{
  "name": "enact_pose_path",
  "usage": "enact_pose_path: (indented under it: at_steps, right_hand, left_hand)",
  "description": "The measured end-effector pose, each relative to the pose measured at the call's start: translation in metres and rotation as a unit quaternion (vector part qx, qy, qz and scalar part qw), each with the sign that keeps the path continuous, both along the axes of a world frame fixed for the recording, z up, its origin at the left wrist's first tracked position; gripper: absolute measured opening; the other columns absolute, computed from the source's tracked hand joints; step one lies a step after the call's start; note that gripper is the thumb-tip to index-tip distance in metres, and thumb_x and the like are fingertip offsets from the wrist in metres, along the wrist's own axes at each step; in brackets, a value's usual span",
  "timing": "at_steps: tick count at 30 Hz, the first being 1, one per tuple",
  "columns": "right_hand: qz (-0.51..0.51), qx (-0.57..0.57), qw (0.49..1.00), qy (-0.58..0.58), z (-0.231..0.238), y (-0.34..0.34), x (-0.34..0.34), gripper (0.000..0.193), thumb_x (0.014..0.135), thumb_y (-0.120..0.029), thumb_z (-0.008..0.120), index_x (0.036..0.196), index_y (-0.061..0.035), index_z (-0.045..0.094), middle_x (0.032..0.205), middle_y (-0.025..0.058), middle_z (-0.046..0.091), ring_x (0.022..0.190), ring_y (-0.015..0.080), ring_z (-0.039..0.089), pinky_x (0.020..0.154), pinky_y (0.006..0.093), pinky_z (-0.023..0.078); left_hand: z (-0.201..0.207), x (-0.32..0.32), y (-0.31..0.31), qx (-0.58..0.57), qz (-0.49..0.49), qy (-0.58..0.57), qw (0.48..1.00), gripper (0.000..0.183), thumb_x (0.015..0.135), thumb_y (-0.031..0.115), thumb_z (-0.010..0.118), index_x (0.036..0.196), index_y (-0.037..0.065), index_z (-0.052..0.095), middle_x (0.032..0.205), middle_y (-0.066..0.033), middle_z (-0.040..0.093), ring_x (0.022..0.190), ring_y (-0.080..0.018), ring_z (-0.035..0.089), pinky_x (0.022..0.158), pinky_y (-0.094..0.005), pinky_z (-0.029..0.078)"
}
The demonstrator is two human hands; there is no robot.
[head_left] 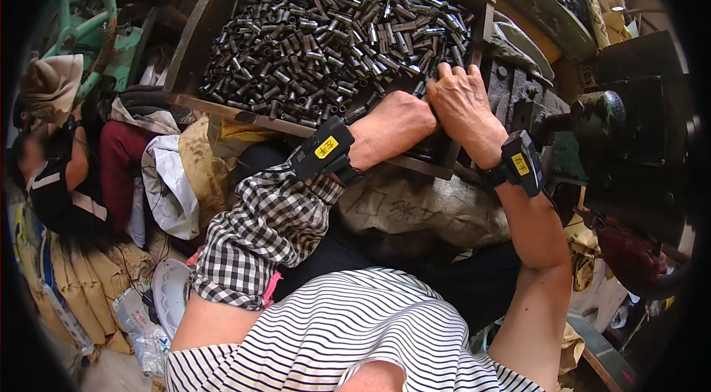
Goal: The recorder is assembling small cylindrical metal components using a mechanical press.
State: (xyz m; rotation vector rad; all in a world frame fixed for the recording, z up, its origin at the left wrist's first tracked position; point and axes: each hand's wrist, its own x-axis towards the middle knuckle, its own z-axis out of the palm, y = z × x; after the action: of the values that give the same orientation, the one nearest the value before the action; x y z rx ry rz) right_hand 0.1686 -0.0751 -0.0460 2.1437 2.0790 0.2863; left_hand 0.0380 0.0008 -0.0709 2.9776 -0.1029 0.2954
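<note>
A wooden tray [241, 115] in front of me is heaped with short dark metal tubes [318, 33], many with shiny sides. Over its near right corner my left hand [396, 124] is closed in a fist, knuckles up; the fingers' undersides are hidden. Right beside it, my right hand [463, 99] bends over the tray's right end with its fingers curled down, close to the tubes there. The two hands nearly touch. Whatever either one grips cannot be seen from above. Each wrist wears a black strapped device with a yellow label.
A dark machine [629, 133] with a rounded green-black part stands close on the right. Another wooden tray [548, 11] of metal pieces lies at the far right. On the left are a green handwheel [74, 33], a seated person [63, 177] and stacked brown sacks [81, 288].
</note>
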Motion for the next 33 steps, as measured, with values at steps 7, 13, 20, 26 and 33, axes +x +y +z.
enact_pose_path:
  at_steps: [7,13,20,26,33]
  right_hand:
    - [-0.024,0.153,0.963,0.221,0.006,-0.025,0.010,0.011,0.075,-0.013,0.062,0.078,-0.0028,0.060,0.083,0.0112,0.059,0.077,0.0262,0.062,0.065,0.0376,0.046]
    - [-0.212,0.114,0.584,0.775,0.007,-0.071,-0.016,0.016,0.086,-0.006,0.057,0.098,0.0042,0.060,0.081,0.0045,0.065,0.069,0.0107,0.065,0.055,0.0196,0.049]
    - [-0.198,0.138,0.475,0.846,0.004,-0.078,-0.012,0.014,0.087,-0.004,0.057,0.097,0.0044,0.060,0.083,0.0072,0.065,0.069,0.0119,0.066,0.054,0.0181,0.050]
    - [-0.193,0.108,0.494,0.841,0.001,-0.077,-0.011,0.011,0.086,-0.003,0.057,0.094,0.0045,0.060,0.080,0.0075,0.065,0.070,0.0134,0.067,0.055,0.0190,0.053]
    - [-0.215,0.090,0.511,0.828,0.001,-0.076,-0.013,0.011,0.084,-0.002,0.057,0.091,0.0048,0.060,0.078,0.0078,0.065,0.067,0.0128,0.067,0.054,0.0179,0.052]
  left_hand:
    - [0.006,-0.003,-0.006,-0.081,0.104,-0.049,0.990,0.009,0.076,0.010,0.059,0.079,0.002,0.060,0.071,-0.0150,0.061,0.070,-0.0267,0.065,0.057,-0.0354,0.052]
    - [0.013,-0.008,0.005,-0.500,0.130,-0.019,0.856,0.021,0.079,0.016,0.067,0.089,-0.001,0.060,0.076,-0.0092,0.063,0.065,-0.0138,0.059,0.057,-0.0254,0.047]
    - [0.009,-0.001,0.000,-0.702,0.112,0.058,0.701,0.019,0.082,0.015,0.066,0.089,-0.002,0.061,0.076,-0.0025,0.062,0.065,-0.0058,0.054,0.056,-0.0220,0.045]
    - [0.014,0.001,-0.002,-0.648,0.108,-0.002,0.754,0.022,0.084,0.017,0.068,0.094,-0.001,0.060,0.079,-0.0003,0.060,0.069,-0.0036,0.054,0.058,-0.0193,0.045]
    - [0.017,0.000,-0.001,-0.702,0.121,0.077,0.697,0.022,0.085,0.015,0.067,0.095,-0.002,0.059,0.071,0.0004,0.058,0.058,-0.0037,0.052,0.049,-0.0184,0.042]
